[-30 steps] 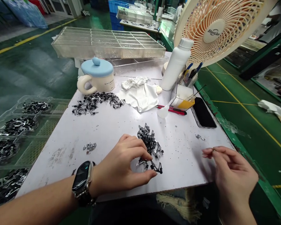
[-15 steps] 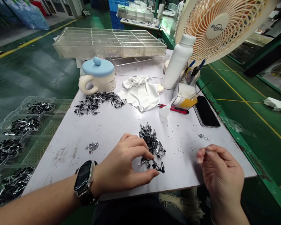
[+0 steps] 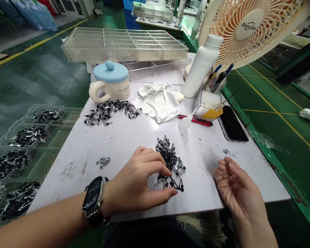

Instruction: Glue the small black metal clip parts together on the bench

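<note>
Head view shows the left hand (image 3: 141, 179) arched beside a loose pile of small black-and-silver clips (image 3: 169, 155) on a white tabletop (image 3: 129, 137), partly hiding them. Its thumb and index finger stand apart; whether either touches a clip is unclear. The right hand (image 3: 239, 187) pinches a tiny dark piece (image 3: 226, 162), too small to identify. Both forearms are cut off.

On the table (image 3: 129, 137), the cloth (image 3: 160, 105) lies between the lidded mug (image 3: 117, 88) and the bottle (image 3: 203, 65).
</note>
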